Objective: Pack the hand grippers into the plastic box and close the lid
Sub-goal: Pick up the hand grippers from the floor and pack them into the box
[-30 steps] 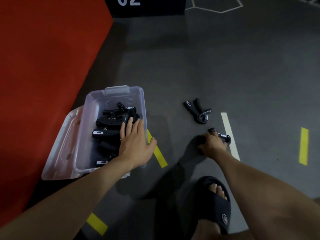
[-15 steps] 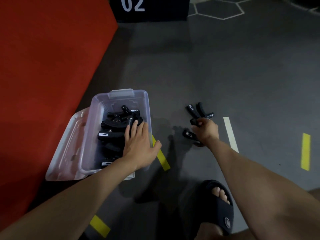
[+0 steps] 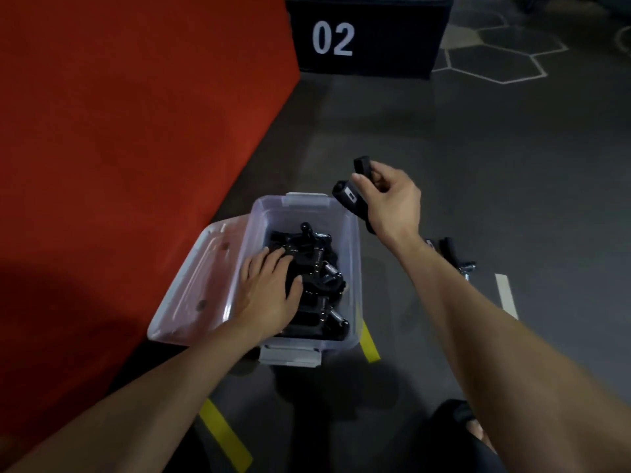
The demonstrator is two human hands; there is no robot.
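The right hand [image 3: 392, 203] holds a hand gripper [image 3: 351, 196] above the plastic box [image 3: 353, 240]; the left hand [image 3: 269, 288] presses flat on the packed grippers [image 3: 324, 274]. Dropped carelessly, it could sit proud and block the lid [image 3: 191, 285].

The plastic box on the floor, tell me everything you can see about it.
The plastic box is a clear, slightly frosted rectangular tub with pale latch tabs at both ends. It sits open on the dark floor beside a red mat, with its lid lying off to one side against it. Black hand grippers with metal springs are piled inside. The left hand rests flat on that pile; the right hand holds another gripper above the far corner.
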